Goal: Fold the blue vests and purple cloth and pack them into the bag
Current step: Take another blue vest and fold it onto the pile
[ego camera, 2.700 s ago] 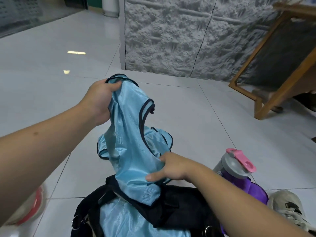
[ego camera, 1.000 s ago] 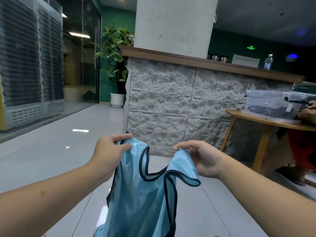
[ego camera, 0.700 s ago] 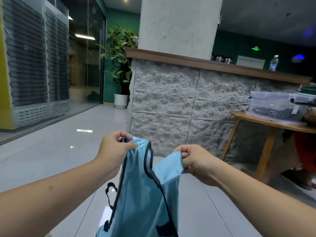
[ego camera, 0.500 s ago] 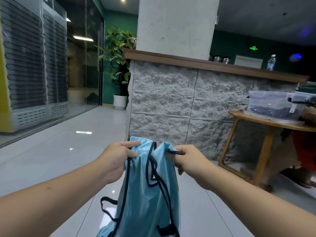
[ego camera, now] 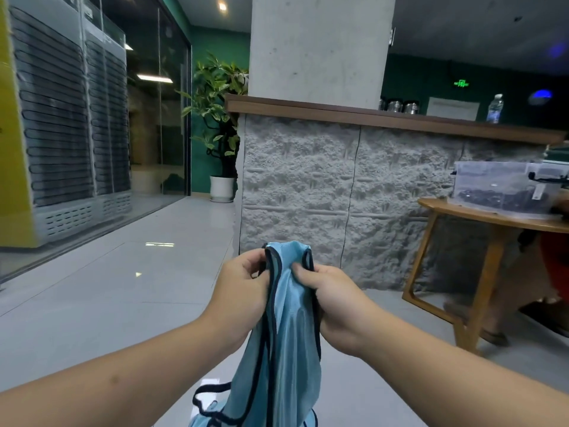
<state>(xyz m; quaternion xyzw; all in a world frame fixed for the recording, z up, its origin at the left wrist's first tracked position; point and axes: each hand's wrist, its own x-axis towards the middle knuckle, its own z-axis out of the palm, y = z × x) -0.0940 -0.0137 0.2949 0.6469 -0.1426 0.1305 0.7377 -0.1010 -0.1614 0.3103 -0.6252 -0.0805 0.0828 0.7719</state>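
Dim indoor light surrounds me, most of it falling from a small ceiling spotlight (ego camera: 222, 6) far above and a strip light (ego camera: 155, 78) behind the glass at left. Both throw pale glare patches onto the glossy floor (ego camera: 92, 291) at left. A green sign (ego camera: 461, 84) and a blue glow (ego camera: 540, 97) burn in the dark far right corner. The wide lens bows the cabinets (ego camera: 70, 127) at the left edge and stretches my forearms near the bottom. My left hand (ego camera: 238, 298) and right hand (ego camera: 334, 306) look soft-edged; the far right edge smears.
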